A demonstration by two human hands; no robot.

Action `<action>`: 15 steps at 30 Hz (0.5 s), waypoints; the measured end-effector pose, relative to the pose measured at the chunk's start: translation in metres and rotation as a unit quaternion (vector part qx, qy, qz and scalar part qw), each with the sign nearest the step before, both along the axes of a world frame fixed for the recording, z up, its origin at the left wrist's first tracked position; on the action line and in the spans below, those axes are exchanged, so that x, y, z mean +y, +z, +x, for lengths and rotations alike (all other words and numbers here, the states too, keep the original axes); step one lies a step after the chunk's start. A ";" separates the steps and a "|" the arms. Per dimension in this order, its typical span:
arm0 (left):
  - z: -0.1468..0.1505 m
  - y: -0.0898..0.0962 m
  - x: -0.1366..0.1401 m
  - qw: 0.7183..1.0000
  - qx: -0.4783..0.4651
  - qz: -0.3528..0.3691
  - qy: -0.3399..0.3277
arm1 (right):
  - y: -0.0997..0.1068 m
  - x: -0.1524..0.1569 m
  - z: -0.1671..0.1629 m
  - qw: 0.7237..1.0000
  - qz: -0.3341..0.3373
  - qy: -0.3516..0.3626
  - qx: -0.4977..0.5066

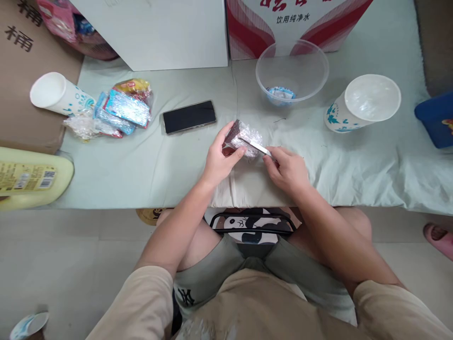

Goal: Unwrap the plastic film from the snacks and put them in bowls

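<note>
Near the front of the cloth-covered table, my left hand (222, 158) grips a small dark block wrapped in clear bubble wrap (254, 137), fingers behind it and thumb in front. A small knife (257, 145) is in my right hand (288, 170), its thin tip lying against the wrapping and pointing up to the left. What the dark block is I cannot make out. Beyond my hands, to the right, stands a clear plastic bowl (292, 71) with a blue-and-white packet (281, 93) at its bottom. A black phone (189, 117) lies left of the block.
Several plastic-wrapped packets (127, 109) lie at the left beside a tipped paper cup (49, 92). A yellow jug (31, 177) is at the left edge. Another paper cup (348, 111) holds crumpled clear plastic. White (170, 33) and red-white boxes (283, 23) line the back.
</note>
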State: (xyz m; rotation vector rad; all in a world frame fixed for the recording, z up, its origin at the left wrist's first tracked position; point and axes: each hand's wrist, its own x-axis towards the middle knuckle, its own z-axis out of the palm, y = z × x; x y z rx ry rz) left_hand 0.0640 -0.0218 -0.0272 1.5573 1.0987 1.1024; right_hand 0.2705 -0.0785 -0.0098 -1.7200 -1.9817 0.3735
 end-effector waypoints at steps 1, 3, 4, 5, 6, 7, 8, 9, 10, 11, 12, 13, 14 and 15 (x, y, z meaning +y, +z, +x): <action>-0.002 0.000 0.002 1.000 -0.010 0.002 0.010 | 0.000 0.000 0.001 1.000 -0.003 -0.008 -0.010; -0.008 -0.001 0.007 0.999 -0.033 -0.007 0.035 | 0.001 0.001 0.005 0.999 -0.010 -0.020 -0.029; -0.012 -0.001 0.011 0.998 -0.044 -0.016 0.046 | 0.002 0.002 0.007 0.999 -0.016 -0.024 -0.037; -0.017 -0.002 0.014 0.997 -0.052 -0.024 0.056 | 0.003 0.002 0.010 0.998 -0.024 -0.029 -0.045; -0.021 -0.003 0.017 0.996 -0.058 -0.030 0.064 | 0.004 0.003 0.014 0.997 -0.033 -0.036 -0.053; -0.025 -0.004 0.020 0.995 -0.059 -0.032 0.068 | 0.005 0.005 0.018 0.996 -0.043 -0.046 -0.060; -0.027 -0.004 0.021 0.995 -0.057 -0.032 0.071 | 0.006 0.006 0.022 0.995 -0.051 -0.059 -0.066; -0.028 -0.004 0.020 0.996 -0.051 -0.031 0.072 | 0.007 0.008 0.026 0.993 -0.058 -0.075 -0.070; -0.027 -0.004 0.018 0.996 -0.041 -0.032 0.069 | 0.008 0.010 0.031 0.991 -0.063 -0.092 -0.073; -0.024 -0.003 0.015 0.997 -0.028 -0.035 0.059 | 0.008 0.011 0.035 0.989 -0.067 -0.110 -0.076; -0.021 -0.001 0.010 0.998 -0.011 -0.039 0.041 | 0.008 0.013 0.039 0.986 -0.069 -0.126 -0.079; -0.016 0.001 0.005 0.999 0.012 -0.044 0.020 | 0.007 0.014 0.043 0.985 -0.069 -0.137 -0.083; -0.012 0.004 -0.001 0.998 0.040 -0.045 -0.003 | 0.006 0.016 0.046 0.983 -0.066 -0.145 -0.090; -0.008 0.008 -0.006 0.996 0.074 -0.040 -0.019 | 0.005 0.017 0.048 0.982 -0.057 -0.152 -0.097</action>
